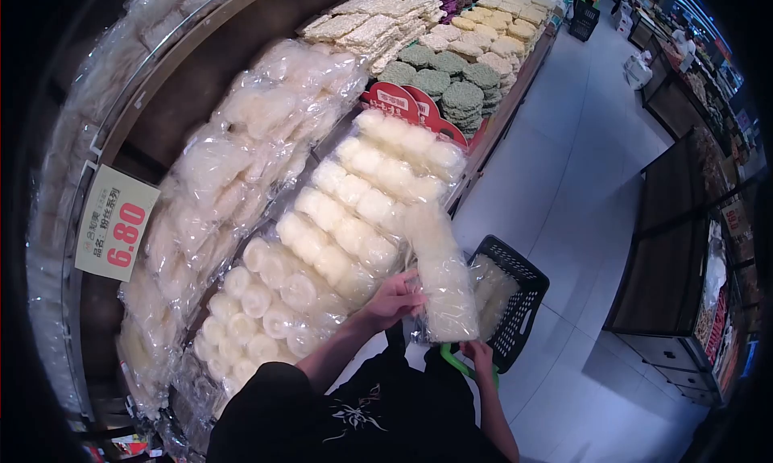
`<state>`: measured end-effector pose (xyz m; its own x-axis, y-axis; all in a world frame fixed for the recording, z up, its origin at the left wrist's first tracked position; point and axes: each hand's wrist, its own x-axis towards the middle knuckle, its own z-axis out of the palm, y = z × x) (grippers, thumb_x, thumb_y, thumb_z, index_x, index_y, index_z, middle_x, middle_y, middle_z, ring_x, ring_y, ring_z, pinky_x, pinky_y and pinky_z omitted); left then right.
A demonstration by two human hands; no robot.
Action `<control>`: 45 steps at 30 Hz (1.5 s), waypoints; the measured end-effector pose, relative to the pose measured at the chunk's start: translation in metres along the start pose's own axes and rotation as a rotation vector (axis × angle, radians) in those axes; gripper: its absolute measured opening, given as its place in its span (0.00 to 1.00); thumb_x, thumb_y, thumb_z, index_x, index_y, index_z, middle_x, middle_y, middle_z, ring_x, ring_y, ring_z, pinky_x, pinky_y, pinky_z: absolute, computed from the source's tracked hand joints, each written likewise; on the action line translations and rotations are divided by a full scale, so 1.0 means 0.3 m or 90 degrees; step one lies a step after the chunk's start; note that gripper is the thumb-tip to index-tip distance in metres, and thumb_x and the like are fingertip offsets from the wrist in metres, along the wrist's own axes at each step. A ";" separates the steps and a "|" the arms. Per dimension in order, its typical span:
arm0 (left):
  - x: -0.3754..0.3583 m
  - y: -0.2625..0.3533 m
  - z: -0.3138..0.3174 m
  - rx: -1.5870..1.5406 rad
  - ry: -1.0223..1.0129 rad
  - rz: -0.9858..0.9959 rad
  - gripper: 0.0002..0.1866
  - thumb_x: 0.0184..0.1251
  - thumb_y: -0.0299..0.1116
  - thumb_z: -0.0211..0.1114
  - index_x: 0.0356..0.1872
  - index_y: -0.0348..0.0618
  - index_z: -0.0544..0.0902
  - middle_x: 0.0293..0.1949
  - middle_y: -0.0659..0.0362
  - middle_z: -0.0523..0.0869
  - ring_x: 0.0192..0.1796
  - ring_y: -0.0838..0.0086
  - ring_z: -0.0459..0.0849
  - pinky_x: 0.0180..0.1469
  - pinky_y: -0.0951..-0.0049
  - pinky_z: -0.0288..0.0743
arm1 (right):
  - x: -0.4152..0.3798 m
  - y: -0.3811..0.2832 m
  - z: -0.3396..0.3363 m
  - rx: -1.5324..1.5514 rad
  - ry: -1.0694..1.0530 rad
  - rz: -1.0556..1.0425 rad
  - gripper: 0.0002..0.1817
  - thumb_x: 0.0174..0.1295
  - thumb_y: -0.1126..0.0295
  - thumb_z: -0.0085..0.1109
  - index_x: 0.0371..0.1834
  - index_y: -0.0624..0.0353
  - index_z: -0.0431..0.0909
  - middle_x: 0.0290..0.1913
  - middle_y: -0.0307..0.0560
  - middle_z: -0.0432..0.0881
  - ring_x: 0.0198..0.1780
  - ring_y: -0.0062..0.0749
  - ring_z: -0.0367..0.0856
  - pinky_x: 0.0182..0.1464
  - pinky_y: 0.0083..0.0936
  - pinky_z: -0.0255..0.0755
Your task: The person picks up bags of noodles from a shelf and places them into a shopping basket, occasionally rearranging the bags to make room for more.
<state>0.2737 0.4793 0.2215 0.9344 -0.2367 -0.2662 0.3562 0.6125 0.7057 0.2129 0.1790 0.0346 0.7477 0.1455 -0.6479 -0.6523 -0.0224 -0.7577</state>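
Overlapping the left side of the basket (527, 303) as seen from above, a long clear pack (443, 282) of pale noodles is held by the left hand (394, 296), whose thumb and fingers are closed on the wrapper along its left edge. The green handle (453, 361) of the basket is grasped by the right hand (479, 357), just below the lower end of the pack (whether the wrapper is also touched by those fingers cannot be told). Inside the basket, another pack (494, 290) is partly hidden by the held one. Left of the basket, rows (348, 221) of similar packs are laid side by side, and at their near end round rolls (278, 290) are wrapped in clear film. Farther left of the basket, clear bags (233, 149) are heaped, with a price tag (117, 221) marked 6.80 in red fixed past them. Beyond the basket, red signs (394, 101) are set at the far end of the rows, and behind these, green cakes (463, 99) and yellow cakes (509, 44) are stacked. Right of the basket, a pale floor (580, 181) is bordered by a dark counter (656, 254). On the near side of the basket, a black shirt (346, 419) with a light print is worn by the person.
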 end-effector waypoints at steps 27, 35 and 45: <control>0.526 -0.391 -0.486 1.493 -0.243 0.050 0.16 0.52 0.33 0.62 0.42 0.37 0.81 0.55 0.50 0.78 0.76 0.60 0.54 0.79 0.56 0.38 | 0.403 0.265 -0.352 0.487 0.040 0.286 0.25 0.61 0.67 0.65 0.58 0.68 0.70 0.48 0.54 0.81 0.46 0.44 0.84 0.50 0.40 0.80; 0.545 -0.416 -0.504 1.363 -0.135 0.105 0.13 0.51 0.28 0.61 0.38 0.34 0.83 0.47 0.51 0.82 0.72 0.62 0.64 0.77 0.53 0.49 | 0.787 0.407 -0.405 0.408 0.095 0.225 0.29 0.60 0.67 0.65 0.63 0.60 0.66 0.51 0.51 0.79 0.48 0.41 0.82 0.50 0.40 0.79; 0.567 -0.455 -0.502 1.423 -0.056 0.042 0.15 0.52 0.26 0.61 0.42 0.36 0.84 0.49 0.54 0.84 0.70 0.66 0.70 0.73 0.50 0.51 | 1.256 0.852 -0.462 -0.087 0.296 0.231 0.33 0.61 0.75 0.58 0.71 0.62 0.59 0.55 0.54 0.78 0.53 0.38 0.80 0.55 0.29 0.74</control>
<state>0.3846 0.4690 -0.0189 0.9161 -0.3198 -0.2420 -0.3037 -0.9473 0.1024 0.3452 0.0910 -0.4140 0.4767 -0.3422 -0.8097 -0.8769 -0.1213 -0.4651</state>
